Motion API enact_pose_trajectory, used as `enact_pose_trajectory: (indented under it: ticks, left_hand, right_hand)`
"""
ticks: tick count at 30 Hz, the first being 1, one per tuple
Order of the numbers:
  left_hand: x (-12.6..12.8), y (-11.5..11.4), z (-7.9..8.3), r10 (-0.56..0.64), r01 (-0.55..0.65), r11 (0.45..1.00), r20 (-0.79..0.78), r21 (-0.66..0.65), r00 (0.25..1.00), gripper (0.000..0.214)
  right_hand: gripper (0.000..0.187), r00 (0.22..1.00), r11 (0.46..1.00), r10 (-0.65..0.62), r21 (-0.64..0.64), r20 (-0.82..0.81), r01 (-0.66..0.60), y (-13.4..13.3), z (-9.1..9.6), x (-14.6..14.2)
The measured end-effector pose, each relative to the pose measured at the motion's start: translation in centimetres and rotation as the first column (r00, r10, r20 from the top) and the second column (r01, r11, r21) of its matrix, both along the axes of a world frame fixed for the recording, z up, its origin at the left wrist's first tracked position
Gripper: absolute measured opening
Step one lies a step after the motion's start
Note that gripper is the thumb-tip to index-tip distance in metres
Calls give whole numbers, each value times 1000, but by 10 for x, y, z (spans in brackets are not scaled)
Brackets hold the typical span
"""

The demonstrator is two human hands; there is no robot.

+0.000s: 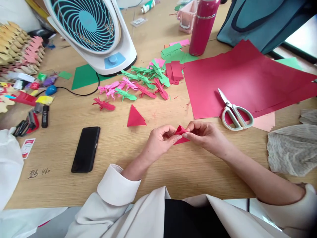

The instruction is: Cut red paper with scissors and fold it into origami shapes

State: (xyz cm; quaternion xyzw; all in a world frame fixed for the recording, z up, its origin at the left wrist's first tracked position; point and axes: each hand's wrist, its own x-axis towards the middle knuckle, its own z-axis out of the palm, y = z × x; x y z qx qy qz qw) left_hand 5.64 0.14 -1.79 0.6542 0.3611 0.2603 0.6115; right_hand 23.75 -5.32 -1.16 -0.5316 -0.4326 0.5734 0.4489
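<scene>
A small piece of red paper (182, 130), partly folded, is held between my two hands just above the table. My left hand (162, 138) pinches its left side between thumb and fingers. On the other side, my right hand (203, 135) grips it the same way, and the fingertips of both hands nearly meet. The paper's upper part is bent up into a curl, while its lower edge hangs below my thumbs. Left of my hands lies a folded red paper triangle (136, 116). Beyond it are several folded paper figures in green (126, 94), pink (111, 88) and red (104, 104).
Scissors (235, 114) lie on large red paper sheets (230, 76) at right. A black phone (86, 149) rests at left. A fan (99, 36), a red bottle (203, 26) and a teal bag (262, 23) stand at the back. Crumpled cloth (292, 148) lies far right.
</scene>
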Motion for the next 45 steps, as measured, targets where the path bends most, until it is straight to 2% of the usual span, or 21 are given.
enact_pose_trajectory:
  ticks: [9, 18, 24, 28, 35, 41, 45]
  left_hand:
    - [0, 1, -1, -25, 35, 995, -100, 95, 995, 28]
    - [-2, 1, -5, -60, 70, 995, -125, 76, 990, 28]
    - [-3, 1, -7, -72, 87, 989, -126, 122, 989, 28]
    - [-2, 1, -9, -56, 70, 986, -95, 154, 994, 26]
    - [0, 2, -10, 3, -10, 994, 70, 109, 998, 24]
    - [1, 0, -8, 55, -64, 991, 82, 116, 995, 26]
    - [1, -1, -7, 61, -71, 992, 95, 100, 994, 28]
  right_hand:
    - [30, 1000, 1000, 19, 8, -13, -19, 1, -5, 2]
    - [29, 997, 998, 65, 14, 34, -65, -1, -8, 5]
    - [31, 988, 993, 103, 42, 112, -108, -1, -4, 8]
    - [31, 987, 991, 81, 94, 138, -94, -1, -6, 7]
    - [37, 993, 990, 0, 138, 116, -16, 0, -8, -3]
    - [39, 998, 986, -31, 163, 49, 22, 0, -4, -7]
    - [42, 997, 987, -43, 156, 63, 32, -1, -4, -8]
